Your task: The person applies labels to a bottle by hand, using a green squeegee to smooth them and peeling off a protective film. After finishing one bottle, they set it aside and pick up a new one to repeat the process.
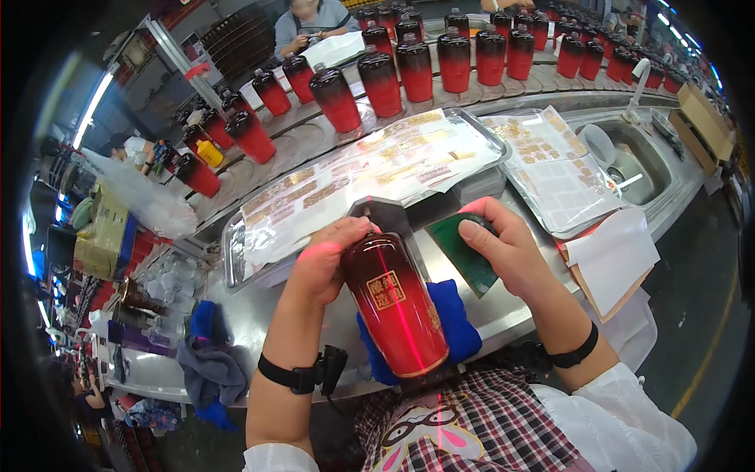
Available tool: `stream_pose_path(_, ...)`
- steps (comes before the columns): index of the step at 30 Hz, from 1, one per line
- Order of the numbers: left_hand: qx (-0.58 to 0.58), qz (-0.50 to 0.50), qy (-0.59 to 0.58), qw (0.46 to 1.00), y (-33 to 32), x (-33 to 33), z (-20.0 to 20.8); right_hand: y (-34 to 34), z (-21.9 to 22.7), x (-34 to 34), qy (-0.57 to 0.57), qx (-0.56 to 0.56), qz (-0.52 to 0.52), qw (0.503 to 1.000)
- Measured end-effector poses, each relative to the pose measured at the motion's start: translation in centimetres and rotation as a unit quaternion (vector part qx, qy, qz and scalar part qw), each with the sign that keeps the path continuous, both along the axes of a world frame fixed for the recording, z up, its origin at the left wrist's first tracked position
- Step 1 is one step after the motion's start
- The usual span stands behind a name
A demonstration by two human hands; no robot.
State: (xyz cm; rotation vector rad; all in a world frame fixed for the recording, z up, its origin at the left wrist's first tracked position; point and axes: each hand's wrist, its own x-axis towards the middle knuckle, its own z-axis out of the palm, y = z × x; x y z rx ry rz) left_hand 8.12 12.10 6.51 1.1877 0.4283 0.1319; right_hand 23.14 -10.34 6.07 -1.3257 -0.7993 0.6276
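Note:
A glossy glass bottle (pixel 401 326), black at the top and fading to red, lies tilted with its base toward me. On its face is a square gold decal (pixel 387 290), and a red light line runs down it. My left hand (pixel 330 253) is closed around the bottle's neck and shoulder. In my right hand (pixel 503 245) is a flat green scraper (pixel 462 256), pinched between thumb and fingers just right of the bottle and apart from it. A blue cloth (pixel 460 318) lies beneath the bottle, and a dark stand (pixel 377 208) shows behind its neck.
Beyond my hands, a metal tray (pixel 233 253) carries paper with gold decals; another decal-covered tray (pixel 578 230) sits right, beside a sink (pixel 657 177). Red-black bottles (pixel 334 98) line a conveyor behind. Grey cloth (pixel 212 370) lies left, white paper (pixel 617 248) right. A person (pixel 314 23) sits across.

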Motion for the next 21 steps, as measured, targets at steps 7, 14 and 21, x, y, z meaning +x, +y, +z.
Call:
stream_pose_path(7, 0.06, 0.02, -0.099, 0.993, -2.1, -1.6, 3.1, 0.4, 1.0, -3.4, -0.556, 0.108, -0.016, 0.824)
stream_pose_path(14, 0.074, 0.014, -0.129, 0.989, -1.8, -2.2, 2.2, -2.0, -1.3, -3.4, -0.593, 0.072, 0.015, 0.802)
stream_pose_path(21, 0.045, -0.013, -0.138, 0.989, -1.7, -1.4, 1.5, -2.1, 0.3, -4.6, -0.581, 0.077, -0.023, 0.81)
